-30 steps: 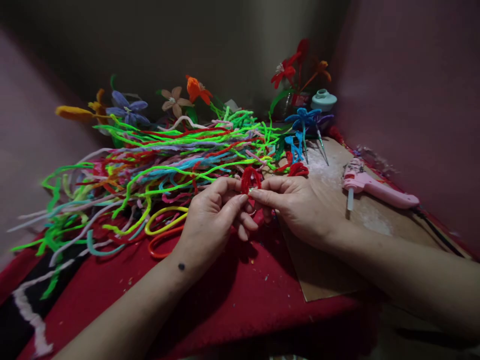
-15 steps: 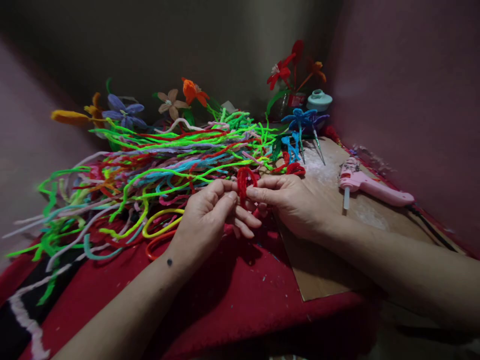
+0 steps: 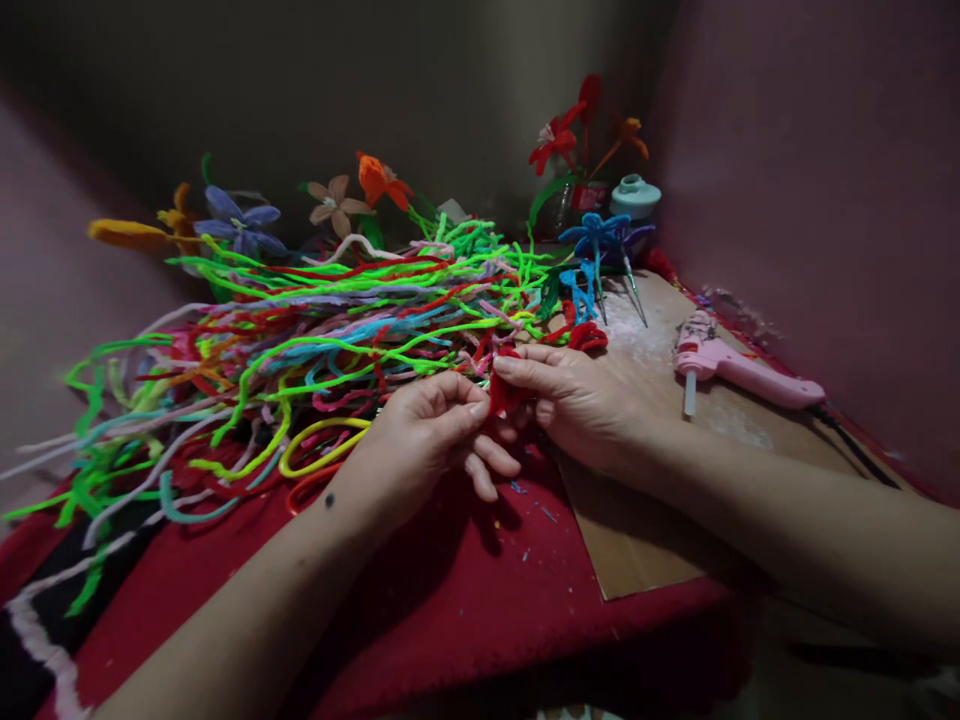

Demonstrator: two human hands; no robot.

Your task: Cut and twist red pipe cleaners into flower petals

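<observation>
Between my two hands is a bent red pipe cleaner [image 3: 505,388], partly covered by the fingers. My left hand [image 3: 431,430] pinches its lower left side with thumb and index finger, the other fingers loosely curled. Thumb and fingers of my right hand [image 3: 574,395] close on it from the right, near its top. Just beyond the right hand, more red looped pipe cleaners [image 3: 588,337] rest on the cardboard [image 3: 637,550]. A large heap of coloured pipe cleaners [image 3: 360,300], many bright green, spreads behind and left of my left hand.
A pink glue gun [image 3: 750,370] lies on the cardboard at right, its cord trailing off. Blue pipe-cleaner flowers [image 3: 598,235] stand behind. Red flowers [image 3: 555,140] rise beside a light-blue bottle [image 3: 635,196]. Yellow and orange rings [image 3: 322,445] sit by my left forearm on the red cloth [image 3: 480,610].
The red pipe cleaner, an open upright loop before, now looks turned and bunched between the fingers. My right fingers have shifted over its top; my left hand has moved slightly down.
</observation>
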